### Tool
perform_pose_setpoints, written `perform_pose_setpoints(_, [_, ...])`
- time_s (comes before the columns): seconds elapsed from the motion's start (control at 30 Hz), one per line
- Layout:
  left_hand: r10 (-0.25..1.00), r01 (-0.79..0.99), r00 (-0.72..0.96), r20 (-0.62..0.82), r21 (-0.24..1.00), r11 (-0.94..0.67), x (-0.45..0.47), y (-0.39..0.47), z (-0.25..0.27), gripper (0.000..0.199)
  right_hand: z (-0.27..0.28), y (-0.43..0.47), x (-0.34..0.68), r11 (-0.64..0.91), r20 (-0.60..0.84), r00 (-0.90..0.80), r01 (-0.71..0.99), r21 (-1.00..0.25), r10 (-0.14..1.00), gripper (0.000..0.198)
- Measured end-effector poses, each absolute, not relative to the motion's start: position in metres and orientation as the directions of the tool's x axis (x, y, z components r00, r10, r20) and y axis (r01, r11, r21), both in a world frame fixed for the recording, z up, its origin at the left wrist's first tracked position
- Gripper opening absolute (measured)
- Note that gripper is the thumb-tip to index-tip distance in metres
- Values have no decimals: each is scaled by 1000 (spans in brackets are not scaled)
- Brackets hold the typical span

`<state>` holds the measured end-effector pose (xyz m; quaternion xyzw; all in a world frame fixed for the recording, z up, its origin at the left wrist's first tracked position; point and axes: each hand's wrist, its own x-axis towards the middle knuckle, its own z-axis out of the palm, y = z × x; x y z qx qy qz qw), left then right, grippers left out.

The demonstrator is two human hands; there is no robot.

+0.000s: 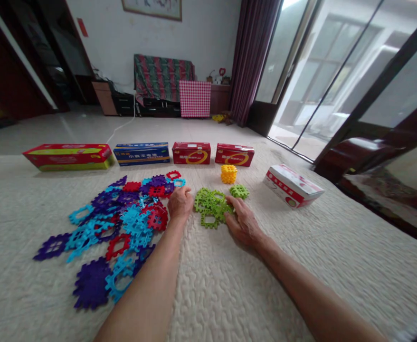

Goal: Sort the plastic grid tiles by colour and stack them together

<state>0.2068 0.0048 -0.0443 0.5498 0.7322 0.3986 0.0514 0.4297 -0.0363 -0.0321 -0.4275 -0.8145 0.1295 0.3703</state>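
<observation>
My left hand (180,203) is closed, its fingers curled between two heaps of plastic interlocking building pieces; anything inside it is hidden. To its left spreads a mixed heap of purple, light blue and red interlocking pieces (137,221). On its right lies a small heap of green interlocking pieces (208,202). At that heap's right edge, my right hand (244,222) has its thumb and fingers closed on a green interlocking piece (226,207). Just beyond this hand sits a green block (239,191), and farther back stands a yellow cube (229,174) of joined pieces.
Along the back of the quilted cover (208,304) stand a long red and yellow-green box (69,156), a blue box (142,154) and two red boxes (191,153), (234,155). A white and red box (294,185) lies at the right. Beyond are a cabinet and glass doors.
</observation>
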Motion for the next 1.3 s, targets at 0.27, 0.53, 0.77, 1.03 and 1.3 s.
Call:
perform_pose_setpoints(0.27, [838,760,-406,364,644,89,207,6,-45,31,-33,-44,427,629,445,-452,636,-448,773,49])
perform_pose_setpoints(0.53, [853,775,-392,345,624,104,208,3,-41,34,-32,-47,429,641,494,-423,611,-463,760,49])
perform_pose_setpoints(0.77, [870,770,-388,303,625,126,209,1,-37,34,-14,4,464,656,631,-344,663,-362,696,43])
perform_pose_setpoints(1.03, [871,775,-393,295,616,141,210,2,-37,34,-20,51,490,677,558,-415,601,-425,718,39])
perform_pose_setpoints(1.3, [865,784,-394,311,604,140,210,1,-37,33,-26,54,490,685,535,-445,589,-429,718,42])
